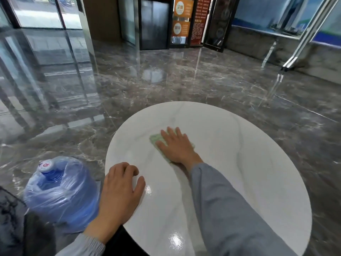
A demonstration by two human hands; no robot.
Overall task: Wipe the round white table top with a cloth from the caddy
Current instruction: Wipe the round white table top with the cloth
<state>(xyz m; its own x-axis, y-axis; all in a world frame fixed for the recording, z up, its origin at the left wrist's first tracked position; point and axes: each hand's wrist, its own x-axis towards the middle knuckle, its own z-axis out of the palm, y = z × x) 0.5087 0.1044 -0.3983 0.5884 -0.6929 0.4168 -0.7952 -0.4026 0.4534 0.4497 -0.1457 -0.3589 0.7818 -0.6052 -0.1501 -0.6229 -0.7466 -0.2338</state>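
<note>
The round white table top (249,163) fills the lower middle of the view, glossy with faint grey veins. A pale green cloth (156,140) lies flat on it, left of centre. My right hand (177,146) presses on the cloth with straight, spread fingers, and covers most of it. My left hand (120,189) rests on the table's near left edge, palm down, fingers slightly bent over the rim. No caddy is in view.
A large blue water bottle (60,193) wrapped in clear plastic stands on the floor just left of the table. Dark polished marble floor (166,80) stretches beyond. Glass doors stand at the back left, a dark doorway with orange signs (182,19) at the back.
</note>
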